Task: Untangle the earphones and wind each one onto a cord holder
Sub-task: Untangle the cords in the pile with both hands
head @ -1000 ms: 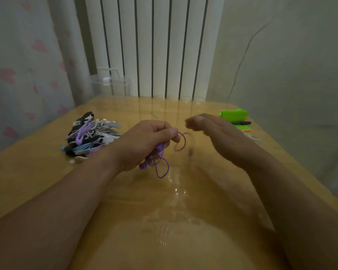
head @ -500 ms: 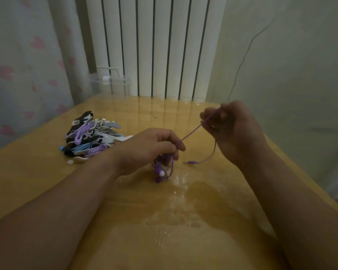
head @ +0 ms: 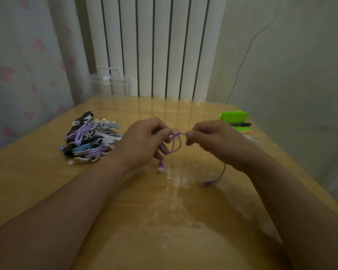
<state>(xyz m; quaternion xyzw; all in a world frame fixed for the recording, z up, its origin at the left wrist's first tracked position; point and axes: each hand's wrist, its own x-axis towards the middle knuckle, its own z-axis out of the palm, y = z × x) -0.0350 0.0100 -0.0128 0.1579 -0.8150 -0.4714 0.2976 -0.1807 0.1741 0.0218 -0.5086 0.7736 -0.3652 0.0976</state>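
Head view. Purple earphone [head: 177, 145] is held just above the middle of the tabletop [head: 47, 182], strung between both hands.
- Left hand [head: 144, 141]: fingers curled round a loose bunch of loops, thumb and forefinger pinching the cord.
- Right hand [head: 213, 141]: tight fingertip pinch on the same cord, close beside the left. A small twist or knot sits between the two pinches.
- One earbud [head: 160, 168] dangles below the left hand; can't tell if it touches the surface.
- Plug [head: 208, 183] end trails from under the right wrist and lies on the tabletop.

Cord: thin, round, rubbery-looking, limp. Judged very light, with no stiffness, prone to curl into loops and snag on itself. Best taken at either side of the knot with fingertips, not at the bud or plug joints, likely the weak spots.

Heap [head: 90, 137] of purple, white, black and blue cords and flat plastic holders lies toward the left edge. Green block [head: 233, 116] and black pen [head: 240, 124] are near the far right corner. Tabletop is glossy and wood-toned, seemingly under clear film.
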